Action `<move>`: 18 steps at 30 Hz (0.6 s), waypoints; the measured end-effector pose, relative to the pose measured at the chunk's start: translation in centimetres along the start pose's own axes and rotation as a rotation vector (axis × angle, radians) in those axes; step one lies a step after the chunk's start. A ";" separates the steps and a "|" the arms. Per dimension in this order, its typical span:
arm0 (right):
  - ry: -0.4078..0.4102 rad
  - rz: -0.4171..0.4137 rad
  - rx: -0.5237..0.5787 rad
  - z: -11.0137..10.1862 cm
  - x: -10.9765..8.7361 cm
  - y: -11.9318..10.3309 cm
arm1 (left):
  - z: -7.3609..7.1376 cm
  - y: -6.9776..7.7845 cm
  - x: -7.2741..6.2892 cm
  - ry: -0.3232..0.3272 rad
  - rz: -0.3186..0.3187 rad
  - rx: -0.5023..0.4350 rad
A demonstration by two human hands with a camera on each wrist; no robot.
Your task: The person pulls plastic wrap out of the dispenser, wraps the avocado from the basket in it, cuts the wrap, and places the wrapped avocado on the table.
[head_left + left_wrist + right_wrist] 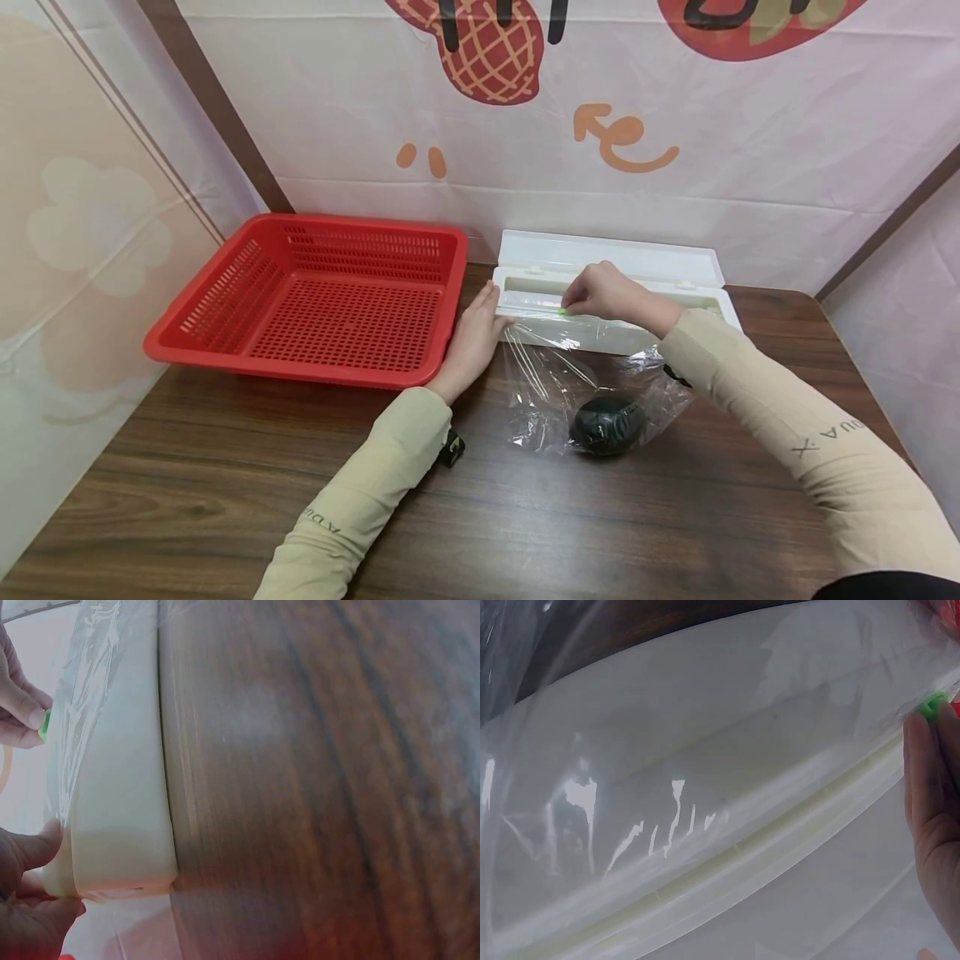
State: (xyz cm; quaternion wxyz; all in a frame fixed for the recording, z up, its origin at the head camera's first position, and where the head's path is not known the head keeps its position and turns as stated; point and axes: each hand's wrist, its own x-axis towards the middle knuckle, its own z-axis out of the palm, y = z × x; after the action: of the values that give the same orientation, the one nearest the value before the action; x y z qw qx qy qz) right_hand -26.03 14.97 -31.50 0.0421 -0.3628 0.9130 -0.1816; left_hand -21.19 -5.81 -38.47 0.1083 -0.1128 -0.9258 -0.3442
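Observation:
A white cling film dispenser lies lengthwise toward the back of the table, its lid raised behind it. My right hand pinches the small green cutter slider between thumb and fingers on the dispenser's front rail. At the dispenser's left end, my left hand holds the corner, thumb on the film edge and fingers against the end. Clear cling film runs from the rail toward the front, over a dark green, oval, avocado-like thing on the table.
Left of the dispenser stands a red plastic basket with slotted sides, close to my left hand. The brown wooden table stretches in front. A printed cloth wall stands right behind the dispenser and basket.

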 end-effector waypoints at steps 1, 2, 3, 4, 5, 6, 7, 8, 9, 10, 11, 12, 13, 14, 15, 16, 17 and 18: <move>0.001 0.000 0.001 0.0 -0.1 0.0 | 0.0 0.0 0.0 0.000 0.000 0.001; 0.002 -0.001 0.000 0.0 -0.1 0.1 | 0.0 0.0 0.0 -0.001 -0.001 0.000; 0.004 0.000 0.001 -0.1 -0.2 0.1 | 0.0 0.0 0.0 -0.003 -0.001 0.000; 0.005 0.000 -0.002 -0.1 -0.2 0.1 | 0.0 0.1 0.0 -0.004 -0.001 0.000; 0.005 0.000 -0.002 -0.1 -0.2 0.2 | 0.0 0.1 0.0 -0.004 0.000 0.000; 0.005 0.003 -0.003 -0.1 -0.3 0.2 | 0.0 0.1 0.0 -0.004 0.000 0.001; 0.004 0.004 -0.005 -0.1 -0.3 0.2 | -0.1 0.1 0.0 -0.003 0.001 0.002; 0.004 0.006 -0.004 -0.1 -0.4 0.3 | -0.1 0.1 0.0 -0.004 0.001 0.003; 0.002 0.006 -0.004 -0.1 -0.4 0.3 | -0.1 0.1 0.0 -0.003 0.001 0.005; 0.001 0.006 -0.004 -0.1 -0.4 0.4 | -0.1 0.1 0.0 -0.002 0.001 0.007; -0.001 0.006 -0.002 -0.1 -0.4 0.4 | -0.1 0.1 0.0 -0.001 0.002 0.008; -0.001 0.007 -0.003 -0.2 -0.4 0.4 | -0.1 0.1 0.0 0.000 0.001 0.009; -0.001 0.007 -0.004 -0.2 -0.5 0.4 | 0.0 0.1 0.0 0.000 0.002 0.009; -0.002 0.007 -0.003 -0.2 -0.5 0.5 | 0.0 0.0 0.0 0.001 0.002 0.010; -0.002 0.006 -0.003 -0.2 -0.5 0.5 | 0.0 0.0 0.0 0.002 0.003 0.011; -0.002 0.007 -0.002 -0.2 -0.5 0.5 | 0.0 0.0 0.0 0.003 0.005 0.011; -0.002 0.008 -0.001 -0.2 -0.6 0.5 | 0.0 0.0 0.0 0.003 0.006 0.010; -0.003 0.010 0.000 -0.2 -0.6 0.6 | 0.0 0.0 0.0 0.003 0.008 0.010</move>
State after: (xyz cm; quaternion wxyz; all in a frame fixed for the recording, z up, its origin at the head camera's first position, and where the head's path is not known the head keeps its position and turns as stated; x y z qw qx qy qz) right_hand -26.01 15.80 -31.51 0.0442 -0.3586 0.9148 -0.1807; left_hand -21.22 -5.80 -38.44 0.1115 -0.1154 -0.9268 -0.3395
